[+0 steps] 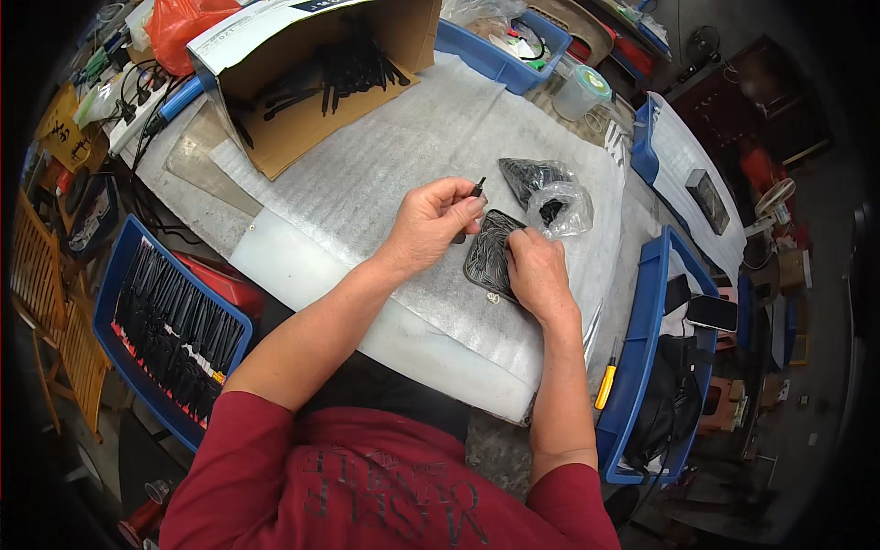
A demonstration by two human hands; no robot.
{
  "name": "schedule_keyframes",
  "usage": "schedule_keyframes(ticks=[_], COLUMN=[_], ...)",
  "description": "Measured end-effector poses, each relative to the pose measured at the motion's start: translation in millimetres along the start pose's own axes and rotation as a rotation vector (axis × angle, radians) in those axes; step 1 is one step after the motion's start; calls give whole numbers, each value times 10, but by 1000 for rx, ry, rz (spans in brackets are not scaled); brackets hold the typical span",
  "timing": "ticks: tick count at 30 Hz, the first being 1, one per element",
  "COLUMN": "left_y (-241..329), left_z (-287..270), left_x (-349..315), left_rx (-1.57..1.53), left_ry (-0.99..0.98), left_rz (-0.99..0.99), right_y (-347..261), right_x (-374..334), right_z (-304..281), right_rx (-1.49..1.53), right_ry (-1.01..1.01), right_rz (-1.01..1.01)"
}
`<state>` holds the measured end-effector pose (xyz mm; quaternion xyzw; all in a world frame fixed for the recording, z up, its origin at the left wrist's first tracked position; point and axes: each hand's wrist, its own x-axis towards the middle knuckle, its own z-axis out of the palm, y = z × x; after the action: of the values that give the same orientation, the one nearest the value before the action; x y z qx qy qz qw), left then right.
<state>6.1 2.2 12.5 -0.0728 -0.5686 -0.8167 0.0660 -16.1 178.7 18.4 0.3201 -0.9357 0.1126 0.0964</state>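
My left hand (429, 227) is closed in a pinch around a small black rod-shaped part (478, 187), whose tip sticks up past the thumb and forefinger. Just right of it lies a small dark tray (469, 271) filled with thin grey metal pins (489, 249). Over the tray's right side, my right hand (539, 270) has its fingertips pressed together; whatever they grip is hidden. Behind the tray are a clear plastic bag of black parts (530, 176) and a crumpled clear bag (576, 209) with something black inside.
An open cardboard box (293, 147) of long black parts stands far left on the foam-covered table (367, 165). A blue bin (240, 344) of black pieces sits at the left. To the right are another blue bin (632, 403), a yellow-handled screwdriver (605, 385) and a lidded plastic tub (580, 92).
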Motion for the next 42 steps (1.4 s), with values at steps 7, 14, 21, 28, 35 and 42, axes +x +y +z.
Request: schedule_keyframes(ticks=[7, 14, 21, 28, 35, 42], left_y=[42, -16, -35, -48, -24, -41], left_z=[58, 27, 48, 77, 85, 92], left_x=[-23, -17, -57, -73, -75, -69], left_rx=[37, 120, 374, 514, 601, 634], left_ry=[-12, -112, -189, -198, -228, -225], left_rz=[-18, -12, 10, 83, 191, 239], right_y=[84, 52, 90, 30, -84, -68], right_x=[-7, -19, -59, -48, -49, -47], right_z=[25, -99, -108, -116, -89, -73], right_rx=[-24, 584, 1052, 1403, 1483, 1466], right_ry=[5, 155, 102, 167, 182, 184], right_rz=[6, 242, 264, 223, 245, 229])
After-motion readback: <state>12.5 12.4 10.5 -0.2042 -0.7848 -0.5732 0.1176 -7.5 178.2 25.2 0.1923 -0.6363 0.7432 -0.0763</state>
